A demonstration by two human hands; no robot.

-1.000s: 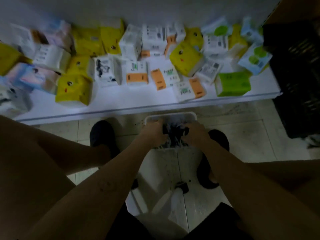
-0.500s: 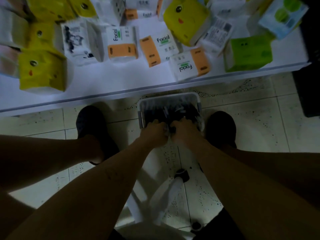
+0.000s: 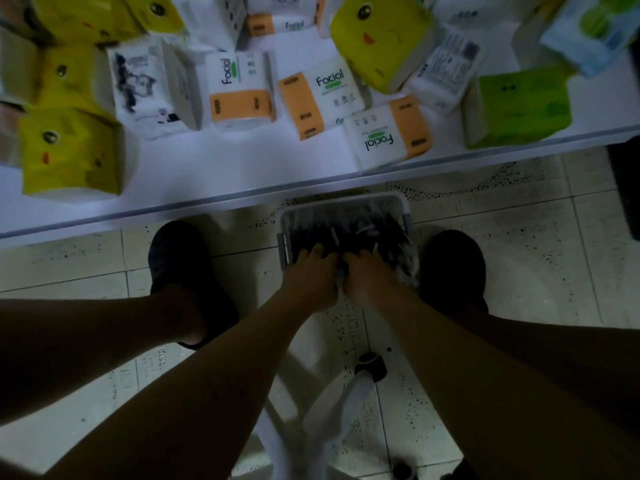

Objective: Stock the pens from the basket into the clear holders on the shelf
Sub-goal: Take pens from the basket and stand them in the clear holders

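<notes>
A white basket [image 3: 403, 206] stands on the tiled floor between my two feet, just in front of the low white shelf. It is full of dark pens [image 3: 367, 230] lying in a loose heap. Both hands reach down into its near end, side by side and almost touching. My left hand [image 3: 309, 280] has its fingers curled into the pile and grips a bunch of pens. My right hand [image 3: 367, 279] does the same beside it. The dim light hides the fingertips. No clear holders are in view.
The white shelf [image 3: 207, 188] carries several tissue packs: yellow ones [image 3: 65, 154] at left, white-and-orange "Facial" packs [image 3: 239, 88] in the middle, a green one [image 3: 519, 109] at right. My dark shoes [image 3: 180, 261] [image 3: 450, 268] flank the basket. A white frame with a castor [image 3: 370, 368] lies under my arms.
The view has tilted down and closer to the basket. Both hands have stayed together at its near end and now dig lower into the pens.
</notes>
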